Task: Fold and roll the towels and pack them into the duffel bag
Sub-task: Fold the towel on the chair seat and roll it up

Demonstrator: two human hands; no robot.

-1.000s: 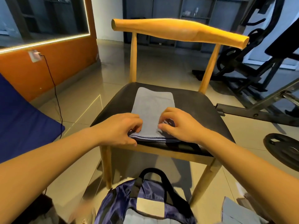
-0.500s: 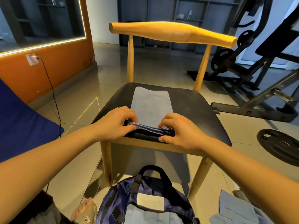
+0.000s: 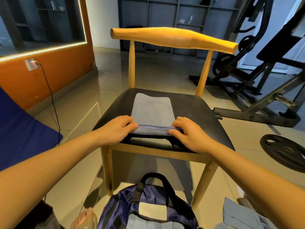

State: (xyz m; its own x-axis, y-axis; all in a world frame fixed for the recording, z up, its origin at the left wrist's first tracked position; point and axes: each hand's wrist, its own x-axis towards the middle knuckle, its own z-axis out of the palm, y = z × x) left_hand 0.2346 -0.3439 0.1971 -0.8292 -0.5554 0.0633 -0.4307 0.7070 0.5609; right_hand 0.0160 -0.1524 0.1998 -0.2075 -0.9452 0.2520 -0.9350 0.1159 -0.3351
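A folded grey-blue towel lies lengthwise on the black seat of a wooden chair. Its near end is turned up into a small roll. My left hand grips the roll's left end and my right hand grips its right end, thumbs under, fingers over. On the floor below stands an open navy duffel bag with black handles; grey-blue towel fabric shows inside it. Another grey-blue towel lies on the floor at the lower right.
A weight plate lies on the tiles at right, with a gym machine behind it. A blue cushion is at left; a black cable hangs from a wall socket. A foot shows bottom left.
Both hands have lifted the towel's near edge off the seat front and turned it over away from me, forming the first turn of a roll.
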